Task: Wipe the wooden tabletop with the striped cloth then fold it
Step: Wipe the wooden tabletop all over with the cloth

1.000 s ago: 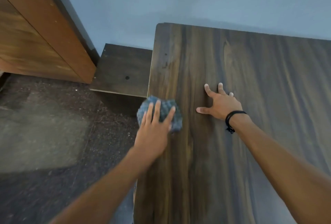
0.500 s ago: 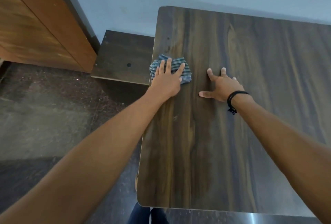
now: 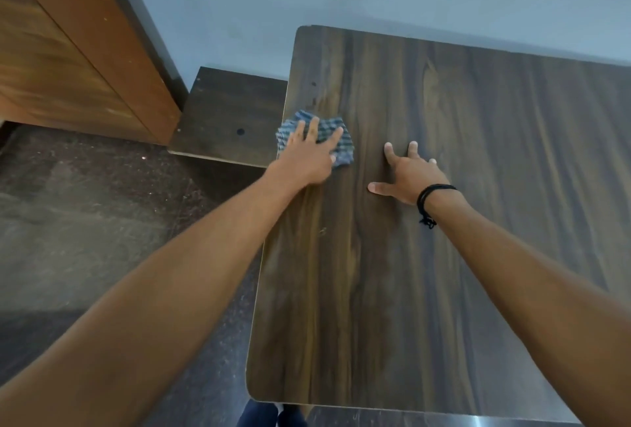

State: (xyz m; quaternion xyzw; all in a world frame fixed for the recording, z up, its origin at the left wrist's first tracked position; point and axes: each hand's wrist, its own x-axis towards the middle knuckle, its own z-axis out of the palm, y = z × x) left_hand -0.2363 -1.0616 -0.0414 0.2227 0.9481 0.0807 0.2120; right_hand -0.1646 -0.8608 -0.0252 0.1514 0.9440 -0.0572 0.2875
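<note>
One striped cloth (image 3: 344,150) — under left hand (image 3: 307,157), on tabletop (image 3: 444,273).

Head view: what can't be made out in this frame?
All in the head view:
Striped cloth: its middle lies under the left hand, so its folds are hidden.
Wooden tabletop: right side cut off by the frame edge.
Right hand: palm faces down, unseen.

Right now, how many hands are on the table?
2. The left hand presses flat on the striped cloth at the tabletop's left edge; the right hand rests, fingers spread, on bare wood just right of the cloth. None appears hidden.
</note>
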